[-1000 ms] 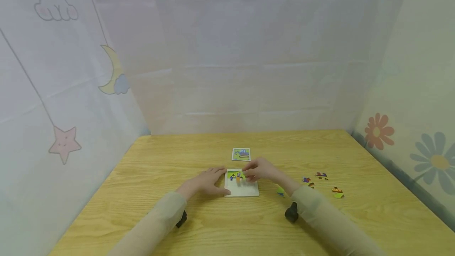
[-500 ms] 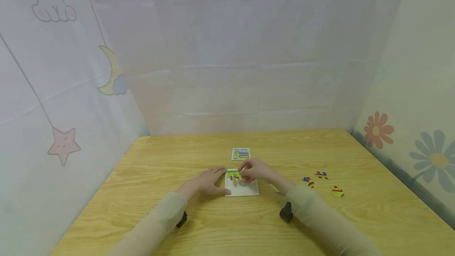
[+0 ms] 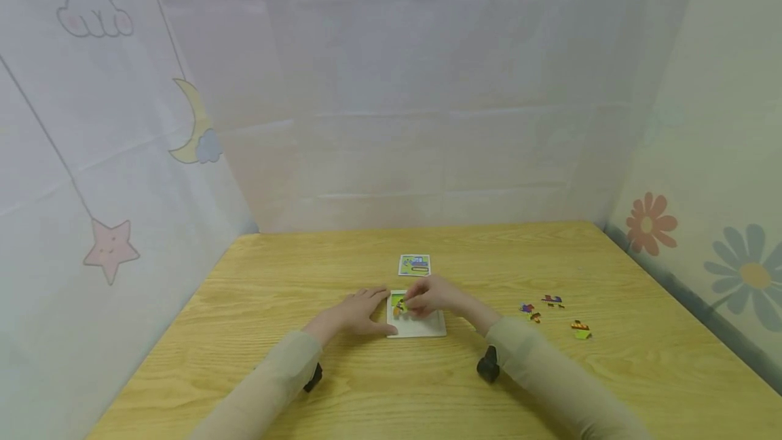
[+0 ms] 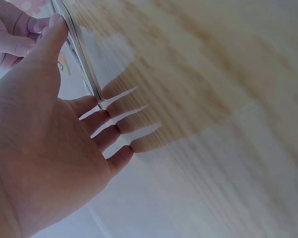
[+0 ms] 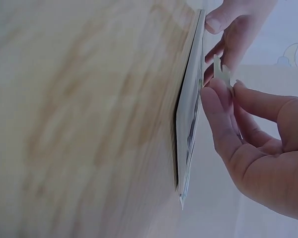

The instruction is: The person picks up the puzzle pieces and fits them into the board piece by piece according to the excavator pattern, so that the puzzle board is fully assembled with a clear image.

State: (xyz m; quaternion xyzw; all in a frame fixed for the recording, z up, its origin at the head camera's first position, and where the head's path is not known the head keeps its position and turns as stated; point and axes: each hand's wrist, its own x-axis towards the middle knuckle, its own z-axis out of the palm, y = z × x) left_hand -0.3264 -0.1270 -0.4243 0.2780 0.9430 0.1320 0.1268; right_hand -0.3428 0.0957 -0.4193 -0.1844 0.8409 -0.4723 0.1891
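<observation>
A white square puzzle tray lies on the table, with green picture pieces in its back left part. My left hand steadies its left side, thumb on the front left corner and spread fingers along the back left edge. Over the tray, my right hand pinches a small jigsaw piece between thumb and fingers. The right wrist view shows this piece held above the tray surface, its pale edge towards the camera. From the head view, the right fingers hide part of the tray.
Behind the tray lies a square picture card showing a vehicle on green. Several loose jigsaw pieces lie to the right, among them a purple and red one, an orange one and a green one. Printed cloth walls surround the table.
My right hand has moved left over the tray with the jigsaw piece in its fingers. The right forearm now covers a green and blue loose piece. My left hand has stayed in place.
</observation>
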